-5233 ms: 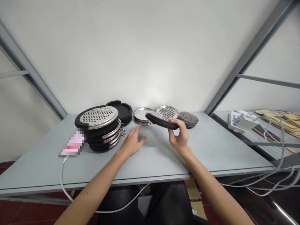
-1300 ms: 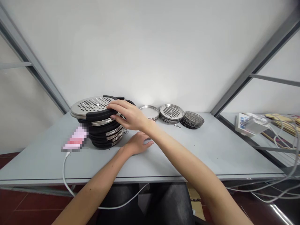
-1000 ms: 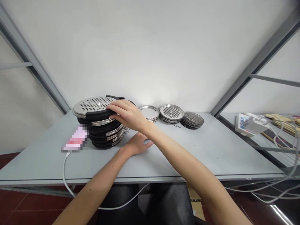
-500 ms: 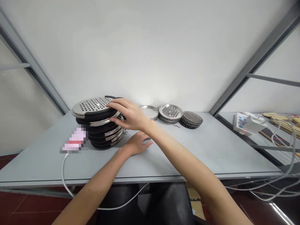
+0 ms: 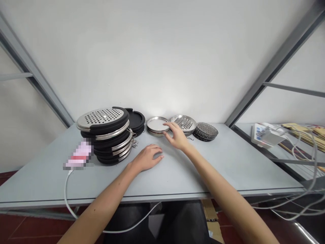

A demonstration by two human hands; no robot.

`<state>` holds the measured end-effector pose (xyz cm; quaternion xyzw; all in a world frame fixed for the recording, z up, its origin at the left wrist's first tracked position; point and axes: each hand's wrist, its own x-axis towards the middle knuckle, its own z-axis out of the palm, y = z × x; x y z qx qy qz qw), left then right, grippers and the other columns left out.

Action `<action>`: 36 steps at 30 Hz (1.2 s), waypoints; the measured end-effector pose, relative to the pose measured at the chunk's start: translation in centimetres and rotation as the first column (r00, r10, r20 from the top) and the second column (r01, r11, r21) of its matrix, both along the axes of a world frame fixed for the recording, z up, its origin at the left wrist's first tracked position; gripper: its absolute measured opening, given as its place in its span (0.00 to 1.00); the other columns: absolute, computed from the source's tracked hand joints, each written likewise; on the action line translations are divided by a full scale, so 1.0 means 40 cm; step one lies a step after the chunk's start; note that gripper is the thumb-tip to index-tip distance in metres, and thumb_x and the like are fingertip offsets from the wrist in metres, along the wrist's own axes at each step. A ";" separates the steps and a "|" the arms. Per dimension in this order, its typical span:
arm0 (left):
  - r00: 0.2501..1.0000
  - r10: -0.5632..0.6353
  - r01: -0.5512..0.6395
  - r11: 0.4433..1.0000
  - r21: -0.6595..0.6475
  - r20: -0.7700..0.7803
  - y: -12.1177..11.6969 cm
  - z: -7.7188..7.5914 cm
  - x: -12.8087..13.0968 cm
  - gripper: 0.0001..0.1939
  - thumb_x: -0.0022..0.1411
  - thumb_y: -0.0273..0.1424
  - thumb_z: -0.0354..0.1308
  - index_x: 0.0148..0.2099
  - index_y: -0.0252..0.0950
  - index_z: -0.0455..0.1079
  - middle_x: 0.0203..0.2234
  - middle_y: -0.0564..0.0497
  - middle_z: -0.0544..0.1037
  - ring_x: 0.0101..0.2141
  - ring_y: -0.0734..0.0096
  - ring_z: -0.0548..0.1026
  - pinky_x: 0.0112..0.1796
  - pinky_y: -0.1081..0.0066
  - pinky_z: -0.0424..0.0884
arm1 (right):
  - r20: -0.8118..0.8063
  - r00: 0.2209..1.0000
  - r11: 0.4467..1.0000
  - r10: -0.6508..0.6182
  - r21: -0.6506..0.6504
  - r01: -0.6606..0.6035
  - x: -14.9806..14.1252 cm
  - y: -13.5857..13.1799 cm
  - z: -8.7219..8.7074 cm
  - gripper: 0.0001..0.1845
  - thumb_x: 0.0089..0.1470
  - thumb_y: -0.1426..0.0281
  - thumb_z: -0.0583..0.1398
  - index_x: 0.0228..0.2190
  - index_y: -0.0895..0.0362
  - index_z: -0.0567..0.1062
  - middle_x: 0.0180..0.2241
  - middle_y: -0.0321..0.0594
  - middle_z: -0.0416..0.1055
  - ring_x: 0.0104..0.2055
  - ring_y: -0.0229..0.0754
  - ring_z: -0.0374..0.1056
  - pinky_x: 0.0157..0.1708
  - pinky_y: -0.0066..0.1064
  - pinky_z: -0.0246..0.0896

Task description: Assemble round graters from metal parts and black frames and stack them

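Observation:
My left hand (image 5: 148, 157) lies on the grey table, fingers loosely curved with a gap to the thumb, holding nothing. My right hand (image 5: 176, 135) hovers by the stack of plain round metal plates (image 5: 157, 124), its fingers apart and nothing in them. Just behind it is a stack of round metal grater discs (image 5: 186, 122). To the left of my left hand rises a tall stack of black-rimmed round pieces (image 5: 111, 139), topped by a perforated grater disc (image 5: 103, 117). Black round trays (image 5: 135, 120) sit behind that stack.
Darker perforated discs (image 5: 206, 130) are stacked at the back right. A blurred pink item (image 5: 80, 154) with a white cable (image 5: 65, 193) lies at the left. Beyond the right frame post (image 5: 250, 91) are a power strip (image 5: 265, 135) and loose cables. A white wall stands behind.
My right hand has left the tall stack and moved right to the metal plates, uncovering the black trays. My left hand has stayed about where it was.

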<state>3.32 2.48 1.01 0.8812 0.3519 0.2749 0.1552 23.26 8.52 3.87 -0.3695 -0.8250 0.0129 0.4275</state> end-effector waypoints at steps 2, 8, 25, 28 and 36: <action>1.000 -0.002 0.002 1.000 0.001 -0.007 0.000 -0.002 0.000 0.11 0.64 0.32 0.56 0.47 0.36 0.73 0.44 0.46 0.77 0.47 0.62 0.72 0.52 0.63 0.67 | 0.015 0.999 0.998 -0.049 -0.031 0.050 0.016 -0.002 -0.056 0.20 0.57 0.68 0.56 0.51 0.60 0.68 0.49 0.52 0.69 0.53 0.51 0.64 0.54 0.47 0.61; 1.000 0.005 -0.005 1.000 0.014 -0.020 0.001 -0.005 0.003 0.10 0.64 0.31 0.56 0.46 0.37 0.73 0.44 0.46 0.77 0.46 0.62 0.73 0.51 0.62 0.68 | 0.133 0.990 0.997 -0.035 -0.069 0.045 0.024 0.014 -0.117 0.27 0.59 0.71 0.53 0.59 0.60 0.62 0.58 0.51 0.64 0.59 0.52 0.59 0.59 0.48 0.57; 0.999 0.010 -0.009 0.999 0.033 -0.041 -0.003 0.002 0.007 0.09 0.64 0.30 0.57 0.45 0.36 0.73 0.44 0.47 0.77 0.46 0.62 0.73 0.51 0.62 0.69 | 0.091 0.987 0.990 -0.134 -0.032 0.138 0.016 0.029 -0.111 0.16 0.60 0.75 0.53 0.47 0.56 0.75 0.45 0.46 0.74 0.49 0.51 0.62 0.51 0.46 0.62; 0.999 0.007 -0.005 0.999 0.043 -0.041 -0.004 0.002 0.007 0.09 0.63 0.30 0.57 0.46 0.37 0.73 0.44 0.47 0.77 0.46 0.62 0.73 0.50 0.62 0.69 | 0.072 0.987 0.988 -0.143 -0.038 0.146 0.017 0.025 -0.104 0.13 0.60 0.74 0.54 0.42 0.55 0.78 0.41 0.45 0.75 0.46 0.51 0.63 0.48 0.45 0.62; 0.999 0.006 -0.004 0.999 0.053 -0.038 -0.005 0.001 0.007 0.09 0.63 0.30 0.57 0.46 0.37 0.73 0.44 0.47 0.77 0.46 0.62 0.73 0.50 0.61 0.69 | 0.081 0.992 0.993 -0.099 -0.057 0.104 0.020 0.024 -0.095 0.10 0.59 0.74 0.55 0.38 0.56 0.77 0.37 0.44 0.75 0.43 0.48 0.64 0.45 0.41 0.61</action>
